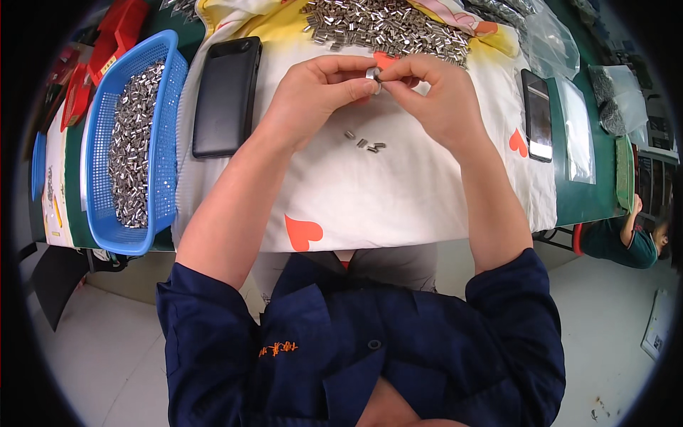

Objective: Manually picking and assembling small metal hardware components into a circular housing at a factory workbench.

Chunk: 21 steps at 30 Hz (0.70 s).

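Observation:
My left hand (309,96) and my right hand (442,99) meet over the far middle of a white cloth (413,206) printed with red hearts. Between the left thumb and fingers is a small shiny metal piece (372,73), its exact shape partly covered. The right thumb and forefinger pinch at its right side; whatever they grip there is too small and hidden to name. Several short metal cylinders (363,143) lie loose on the cloth, nearer to me than the hands. Beyond the hands spreads a large heap of similar metal cylinders (384,30).
At left, a blue mesh basket (169,128) holds many metal cylinders, beside a black rectangular device (226,96). A phone (537,114) and clear plastic bags (575,128) lie at right. Red bins (114,43) stand far left. Another person (626,240) is at the right edge.

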Each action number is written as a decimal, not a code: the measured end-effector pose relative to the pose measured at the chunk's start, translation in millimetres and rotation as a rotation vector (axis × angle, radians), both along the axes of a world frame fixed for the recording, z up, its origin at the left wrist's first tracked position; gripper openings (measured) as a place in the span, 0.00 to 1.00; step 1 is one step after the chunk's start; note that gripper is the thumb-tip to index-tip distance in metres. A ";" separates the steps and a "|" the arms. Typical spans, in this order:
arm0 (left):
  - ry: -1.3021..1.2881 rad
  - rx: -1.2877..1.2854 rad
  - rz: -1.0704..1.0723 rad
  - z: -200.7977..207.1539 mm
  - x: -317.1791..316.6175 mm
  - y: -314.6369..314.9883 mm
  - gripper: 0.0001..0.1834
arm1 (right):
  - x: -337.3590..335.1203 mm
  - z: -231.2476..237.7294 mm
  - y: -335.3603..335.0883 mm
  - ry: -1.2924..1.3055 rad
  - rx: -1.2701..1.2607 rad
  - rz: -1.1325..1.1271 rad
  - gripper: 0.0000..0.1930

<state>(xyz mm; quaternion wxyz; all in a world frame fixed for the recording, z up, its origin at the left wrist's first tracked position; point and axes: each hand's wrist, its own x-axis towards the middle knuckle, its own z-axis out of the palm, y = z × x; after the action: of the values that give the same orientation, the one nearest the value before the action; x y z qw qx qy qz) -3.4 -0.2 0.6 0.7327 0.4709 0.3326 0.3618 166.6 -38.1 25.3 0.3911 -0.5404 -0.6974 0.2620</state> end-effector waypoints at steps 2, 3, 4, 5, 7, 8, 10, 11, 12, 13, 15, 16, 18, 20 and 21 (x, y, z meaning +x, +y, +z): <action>0.072 0.058 0.016 0.1 1.8 -0.9 0.15 | -1.6 -2.0 -0.8 -0.084 0.072 -0.002 0.06; 0.073 0.057 0.014 0.3 1.7 -1.0 0.15 | -4.2 -3.4 -1.5 -0.152 0.108 -0.020 0.06; 0.085 0.069 0.017 0.7 0.9 -0.8 0.15 | -5.4 -4.2 -2.2 -0.220 0.142 -0.039 0.06; 0.098 0.081 0.019 0.7 0.4 -0.7 0.15 | -4.1 -3.3 -2.8 -0.220 0.141 -0.041 0.06; 0.068 0.060 0.002 -0.9 -0.5 0.9 0.15 | 0.0 0.8 -1.1 -0.046 0.044 0.000 0.06; 0.036 0.038 -0.016 -1.6 -1.0 1.2 0.15 | 1.9 1.7 -0.2 -0.046 0.046 0.002 0.06; 0.059 0.032 -0.019 -1.8 -0.1 0.1 0.15 | 7.0 2.8 1.9 0.000 -0.125 0.040 0.06; 0.083 0.026 -0.021 -1.7 0.1 -0.9 0.15 | 9.6 2.9 3.1 -0.002 -0.125 0.041 0.06; 0.080 0.025 -0.022 -0.4 1.3 -2.2 0.15 | 13.1 2.9 4.6 0.010 -0.165 0.044 0.06; 0.122 0.050 -0.049 2.0 2.3 -3.6 0.15 | 15.2 2.5 7.1 0.021 -0.205 0.048 0.06; 0.162 0.073 -0.070 2.2 2.2 -5.0 0.15 | 18.1 -8.5 16.5 0.016 -0.140 -0.065 0.06; 0.181 0.091 -0.084 1.6 3.5 -5.0 0.15 | 21.2 -14.4 21.2 0.013 -0.069 -0.184 0.05; 0.199 0.109 -0.100 -0.6 4.7 -4.6 0.15 | 19.3 -27.8 31.6 -0.237 0.151 -0.189 0.05; 0.177 0.155 -0.101 -3.0 5.0 -3.8 0.15 | 16.4 -36.5 33.8 -0.483 0.368 -0.191 0.05; 0.179 0.155 -0.097 -2.8 3.7 -3.8 0.15 | 12.2 -37.1 34.4 -0.523 0.355 -0.191 0.05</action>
<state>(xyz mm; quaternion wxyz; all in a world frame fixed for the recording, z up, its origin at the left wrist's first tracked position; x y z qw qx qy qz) 0.3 -4.0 -2.2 0.6780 0.5720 0.3445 0.3072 178.8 -3.7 -11.8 0.3097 -0.5755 -0.7553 -0.0492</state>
